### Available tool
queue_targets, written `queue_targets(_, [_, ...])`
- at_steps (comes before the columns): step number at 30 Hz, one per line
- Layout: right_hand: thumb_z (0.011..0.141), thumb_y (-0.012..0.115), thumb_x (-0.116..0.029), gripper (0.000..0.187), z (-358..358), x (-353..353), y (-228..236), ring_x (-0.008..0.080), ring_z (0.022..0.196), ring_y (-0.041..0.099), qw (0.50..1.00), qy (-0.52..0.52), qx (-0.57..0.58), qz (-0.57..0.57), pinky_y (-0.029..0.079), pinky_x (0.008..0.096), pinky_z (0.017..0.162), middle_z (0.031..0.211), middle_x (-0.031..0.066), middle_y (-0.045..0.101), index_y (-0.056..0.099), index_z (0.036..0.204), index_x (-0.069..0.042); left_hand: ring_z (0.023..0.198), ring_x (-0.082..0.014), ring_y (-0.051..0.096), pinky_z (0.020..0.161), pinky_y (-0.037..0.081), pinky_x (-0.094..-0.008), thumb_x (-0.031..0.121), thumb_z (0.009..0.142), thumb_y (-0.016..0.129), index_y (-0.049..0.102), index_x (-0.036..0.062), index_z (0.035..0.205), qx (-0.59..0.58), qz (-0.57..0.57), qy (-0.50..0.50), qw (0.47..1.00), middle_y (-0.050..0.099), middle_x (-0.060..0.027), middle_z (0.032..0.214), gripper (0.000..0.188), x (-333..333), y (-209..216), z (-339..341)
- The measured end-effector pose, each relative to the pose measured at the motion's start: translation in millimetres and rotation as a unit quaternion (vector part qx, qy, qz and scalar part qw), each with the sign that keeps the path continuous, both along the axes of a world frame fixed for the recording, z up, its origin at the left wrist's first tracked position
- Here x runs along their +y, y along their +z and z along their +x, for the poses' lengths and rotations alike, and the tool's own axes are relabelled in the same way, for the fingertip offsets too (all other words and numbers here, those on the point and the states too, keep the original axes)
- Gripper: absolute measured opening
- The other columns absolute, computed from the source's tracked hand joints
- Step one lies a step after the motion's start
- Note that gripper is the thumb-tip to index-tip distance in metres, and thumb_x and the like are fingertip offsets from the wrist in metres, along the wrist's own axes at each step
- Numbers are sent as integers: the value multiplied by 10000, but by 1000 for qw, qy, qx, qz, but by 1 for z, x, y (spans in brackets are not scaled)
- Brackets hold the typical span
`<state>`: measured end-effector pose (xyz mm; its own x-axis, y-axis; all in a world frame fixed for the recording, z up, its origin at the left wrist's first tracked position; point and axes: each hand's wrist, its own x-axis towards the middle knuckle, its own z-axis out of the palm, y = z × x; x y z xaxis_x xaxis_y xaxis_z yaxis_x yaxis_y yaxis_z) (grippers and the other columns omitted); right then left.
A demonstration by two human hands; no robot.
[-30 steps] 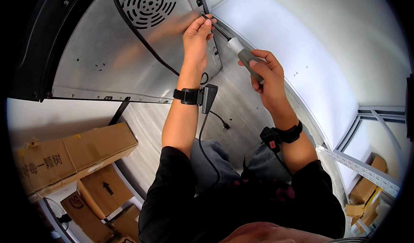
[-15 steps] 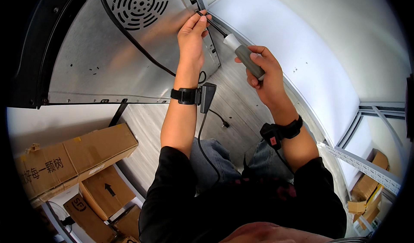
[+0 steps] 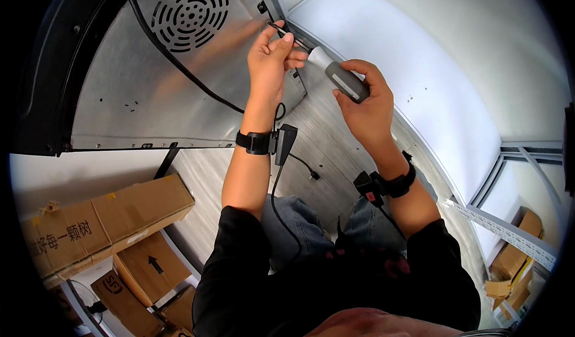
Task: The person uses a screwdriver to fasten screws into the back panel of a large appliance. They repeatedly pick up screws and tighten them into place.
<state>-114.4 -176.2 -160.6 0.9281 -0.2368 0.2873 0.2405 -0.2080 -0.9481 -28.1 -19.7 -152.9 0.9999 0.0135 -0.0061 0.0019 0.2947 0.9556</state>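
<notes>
A screwdriver with a grey handle (image 3: 350, 82) and white collar slants up and left. My right hand (image 3: 374, 106) is closed round the rear of that handle, its thumb and fingers on opposite sides. At the other end, my left hand (image 3: 268, 61) pinches the thin shaft between thumb and index finger; its other fingers are loosely curled. The tip meets the upper right edge of a large silvery metal panel (image 3: 173, 100), the back of an appliance. Whether a screw sits at the tip is too small to tell.
A black power cord (image 3: 173, 61) crosses the panel, passing a round slotted vent (image 3: 190, 15). White wall (image 3: 413, 85) runs close on the right, with a metal rack (image 3: 503, 232) farther down. Cardboard boxes (image 3: 135, 211) stand at lower left; a plug (image 3: 314, 175) lies on the floor.
My right hand has turned and regripped the handle, with the thumb now lower. The left fingers have spread slightly, and more of the shaft shows between them.
</notes>
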Motion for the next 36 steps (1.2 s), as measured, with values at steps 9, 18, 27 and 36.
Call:
queue_targets(9, [797, 680, -95, 278, -4, -8, 12, 163, 826, 577, 984, 71, 107, 123, 485, 302, 701, 983, 61, 580, 579, 1054, -54, 636, -147, 640, 567, 561, -233, 47, 923, 543, 442, -28, 1250, 15, -63, -21, 998, 640, -135, 877, 350, 3, -4, 5])
queue_targets(18, [803, 671, -70, 288, 0, -14, 9, 110, 745, 527, 994, 48, 68, 68, 447, 256, 666, 930, 37, 558, 574, 1074, -49, 694, -172, 663, 614, 584, -263, 30, 917, 532, 433, -34, 1245, 6, -80, -35, 996, 641, -157, 913, 348, 2, -3, 5])
queue_targets(27, [657, 700, 74, 461, 0, -11, 2, 216, 916, 567, 992, 17, -87, -94, 482, 331, 782, 1083, 88, 532, 585, 1079, -71, 717, -168, 663, 633, 598, -285, 2, 905, 527, 400, -28, 1270, 7, -88, -63, 994, 626, -148, 940, 387, 1, -1, 2])
queue_targets(36, [784, 647, -11, 376, 0, -20, 21, 130, 762, 573, 924, 144, 247, 255, 489, 281, 671, 1092, 75, 552, 523, 1139, -28, 742, -202, 653, 648, 603, -311, -38, 902, 501, 369, -25, 1297, 9, -106, -58, 993, 622, -146, 936, 416, 1, -3, 2])
